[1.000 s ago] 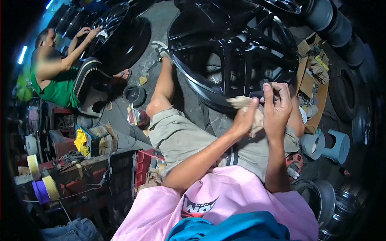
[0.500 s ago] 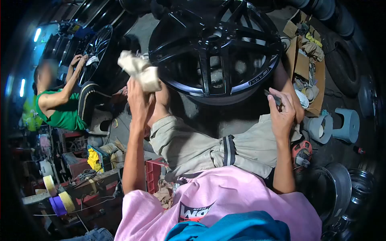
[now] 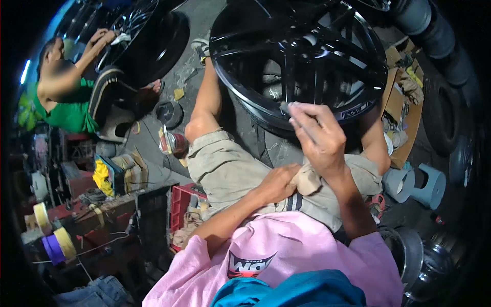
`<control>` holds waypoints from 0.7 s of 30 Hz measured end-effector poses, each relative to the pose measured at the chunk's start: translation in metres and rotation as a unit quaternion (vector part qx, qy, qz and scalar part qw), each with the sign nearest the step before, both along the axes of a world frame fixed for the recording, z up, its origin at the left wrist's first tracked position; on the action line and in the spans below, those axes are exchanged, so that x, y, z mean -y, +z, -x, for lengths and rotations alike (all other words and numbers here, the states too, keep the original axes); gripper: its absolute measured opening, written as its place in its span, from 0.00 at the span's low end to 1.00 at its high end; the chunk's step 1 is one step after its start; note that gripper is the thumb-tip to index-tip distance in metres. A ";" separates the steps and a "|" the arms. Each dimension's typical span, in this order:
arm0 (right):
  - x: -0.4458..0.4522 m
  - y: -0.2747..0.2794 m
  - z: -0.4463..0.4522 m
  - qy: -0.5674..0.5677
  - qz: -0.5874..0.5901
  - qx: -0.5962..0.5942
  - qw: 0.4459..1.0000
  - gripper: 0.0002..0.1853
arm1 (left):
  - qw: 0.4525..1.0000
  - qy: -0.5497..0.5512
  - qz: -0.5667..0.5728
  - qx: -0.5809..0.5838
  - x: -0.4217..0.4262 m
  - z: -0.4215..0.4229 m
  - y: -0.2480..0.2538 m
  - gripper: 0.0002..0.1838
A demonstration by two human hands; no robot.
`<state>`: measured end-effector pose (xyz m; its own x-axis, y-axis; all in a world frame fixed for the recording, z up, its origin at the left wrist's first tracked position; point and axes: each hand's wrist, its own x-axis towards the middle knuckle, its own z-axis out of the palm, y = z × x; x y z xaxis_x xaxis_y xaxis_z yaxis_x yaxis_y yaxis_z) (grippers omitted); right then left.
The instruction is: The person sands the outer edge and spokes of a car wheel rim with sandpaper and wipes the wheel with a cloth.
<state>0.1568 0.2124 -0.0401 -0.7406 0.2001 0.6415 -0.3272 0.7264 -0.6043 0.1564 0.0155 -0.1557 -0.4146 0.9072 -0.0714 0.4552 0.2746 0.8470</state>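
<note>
A glossy black alloy wheel (image 3: 335, 61) stands between my knees, its spoked face tilted up toward me. My right hand (image 3: 323, 137) is over its near rim, thumb and fingers pinched on a small grey piece (image 3: 284, 107). The piece is at the rim's edge; whether it touches cannot be told, nor can its kind. My left hand (image 3: 279, 184) lies low over my lap, closed on a cream cloth (image 3: 308, 181). My right wrist partly covers that cloth.
A co-worker in green (image 3: 66, 105) sits at the left beside another wheel (image 3: 134, 23). A can (image 3: 176, 144) stands near my left knee. At the right are a cardboard box (image 3: 409, 120), a blue-grey stool (image 3: 429, 187) and a tyre (image 3: 441, 120). A red crate (image 3: 176, 210) is beside my left hip.
My left hand has come down from the wheel's left side to my lap with the cloth. My right hand has moved left to the rim. The view has shifted.
</note>
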 end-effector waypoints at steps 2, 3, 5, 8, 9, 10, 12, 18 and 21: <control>-0.005 -0.016 -0.003 0.043 -0.098 0.062 0.992 0.26 | 0.992 -0.023 0.072 0.102 0.000 0.006 -0.005 0.34; -0.011 -0.017 -0.008 0.047 -0.102 0.071 0.991 0.26 | 0.992 0.032 0.022 0.124 0.003 0.015 0.003 0.29; -0.021 -0.016 -0.009 0.050 -0.306 0.092 0.946 0.24 | 0.979 0.112 -0.026 0.170 0.011 0.035 0.002 0.20; -0.017 -0.027 0.008 0.060 -0.369 0.064 0.925 0.21 | 0.980 0.132 0.001 0.150 0.019 0.047 -0.011 0.18; -0.011 -0.028 0.022 0.073 -0.377 0.060 0.922 0.20 | 0.980 0.122 0.017 0.157 0.018 0.047 -0.013 0.18; 0.001 -0.033 0.036 0.082 -0.366 0.061 0.925 0.20 | 0.979 0.124 0.014 0.160 0.015 0.045 -0.014 0.18; 0.018 -0.036 0.059 0.086 -0.360 0.059 0.927 0.19 | 0.992 0.079 0.032 0.096 0.013 0.040 -0.016 0.18; -0.018 -0.020 0.008 0.083 -0.378 0.112 0.915 0.18 | 0.953 0.164 -0.056 0.249 0.028 0.051 -0.016 0.25; -0.010 -0.024 0.020 0.080 -0.364 0.093 0.923 0.18 | 0.903 0.212 -0.144 0.346 0.025 0.069 -0.014 0.30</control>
<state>0.1366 0.2226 -0.0638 -0.8341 -0.3552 0.4221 -0.4053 0.9136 -0.0320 0.0871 -0.0094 -0.1696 -0.6759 0.6994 -0.2323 -0.3039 0.0226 0.9524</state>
